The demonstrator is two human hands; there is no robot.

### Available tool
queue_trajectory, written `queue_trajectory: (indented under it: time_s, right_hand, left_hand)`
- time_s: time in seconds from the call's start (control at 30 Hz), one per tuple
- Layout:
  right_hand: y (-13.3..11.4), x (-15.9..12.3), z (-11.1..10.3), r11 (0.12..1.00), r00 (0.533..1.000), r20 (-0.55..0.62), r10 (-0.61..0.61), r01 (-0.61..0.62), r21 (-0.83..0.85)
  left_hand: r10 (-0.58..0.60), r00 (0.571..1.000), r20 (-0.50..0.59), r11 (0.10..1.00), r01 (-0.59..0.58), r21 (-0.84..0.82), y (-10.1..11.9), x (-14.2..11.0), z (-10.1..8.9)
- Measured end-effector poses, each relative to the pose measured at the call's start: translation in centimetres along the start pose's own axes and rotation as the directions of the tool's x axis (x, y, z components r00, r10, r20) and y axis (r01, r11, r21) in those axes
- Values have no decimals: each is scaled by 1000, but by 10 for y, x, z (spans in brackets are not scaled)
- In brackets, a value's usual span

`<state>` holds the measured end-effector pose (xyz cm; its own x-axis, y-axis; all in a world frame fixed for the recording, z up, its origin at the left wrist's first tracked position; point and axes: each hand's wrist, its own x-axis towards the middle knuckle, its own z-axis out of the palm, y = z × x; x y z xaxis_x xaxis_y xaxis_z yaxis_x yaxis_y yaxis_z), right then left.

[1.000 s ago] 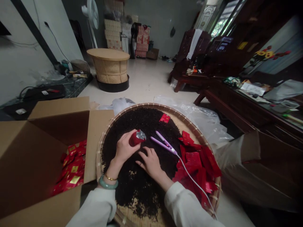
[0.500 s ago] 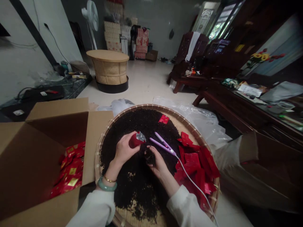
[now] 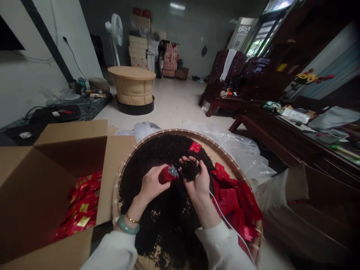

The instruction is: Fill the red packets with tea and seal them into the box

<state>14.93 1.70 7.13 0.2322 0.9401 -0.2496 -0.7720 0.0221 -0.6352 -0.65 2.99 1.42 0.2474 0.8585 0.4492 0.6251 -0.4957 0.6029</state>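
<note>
My left hand [image 3: 153,183] is closed around a small red packet [image 3: 166,174], whose silvery inner mouth gapes toward the right. Palm up, my right hand [image 3: 199,183] cups a heap of dark tea leaves [image 3: 191,170] just beside that mouth, apart from it. Below both hands, a round woven bamboo tray [image 3: 117,187] holds a broad layer of the same leaves [image 3: 146,150]. A white cord [image 3: 227,222] runs from behind my right wrist; the purple hair straightener it belongs to is hidden by that hand. Flat red packets [image 3: 233,198] are piled at the tray's right side.
Left of the tray stands an open cardboard box [image 3: 22,187] with filled red packets [image 3: 84,204] inside. A single red packet [image 3: 195,146] lies on the leaves near the far rim. Clear plastic sheeting [image 3: 233,142] and another carton [image 3: 298,183] flank the tray's right.
My right hand has risen from the leaves and turned palm up with a heap in it, now covering the straightener. My left hand with the packet has shifted slightly right and down.
</note>
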Motion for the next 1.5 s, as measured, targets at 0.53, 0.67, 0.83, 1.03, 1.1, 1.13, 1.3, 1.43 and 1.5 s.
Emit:
queue_trajectory:
  time_s: [0.53,0.67,0.83,1.03,1.1,1.13,1.3,1.43,1.5]
  right_hand:
    - [18,-3,11,755,900,321,-294,425,-500]
    - [14,-4,7,725,892,405,-199,412,-552]
    - [6,-6,-4,636,871,461,-172,455,-624]
    - [1,-2,-18,301,750,649,-127,652,-696]
    - [1,0,-19,161,726,671,-149,687,-708]
    - [1,1,-19,111,720,675,-158,693,-713]
    - [2,-4,-13,55,700,693,-174,709,-703]
    - [1,-13,-7,189,710,684,-169,704,-684]
    - [-1,-12,-8,249,722,662,-204,692,-678]
  left_hand:
    - [-35,997,62,999,33,32,3,-1,3]
    - [-16,999,49,999,14,38,3,-1,4]
    - [-5,999,34,1000,5,10,0,-2,7]
    - [23,999,30,999,-22,-44,-1,-2,9]
    - [27,999,40,998,-25,-53,-1,-2,10]
    - [27,999,46,998,-24,-55,-1,-2,10]
    - [31,997,71,997,-25,-74,-1,-1,10]
    - [32,996,81,997,-26,-69,0,0,8]
    - [30,996,83,996,-23,-81,2,0,7]
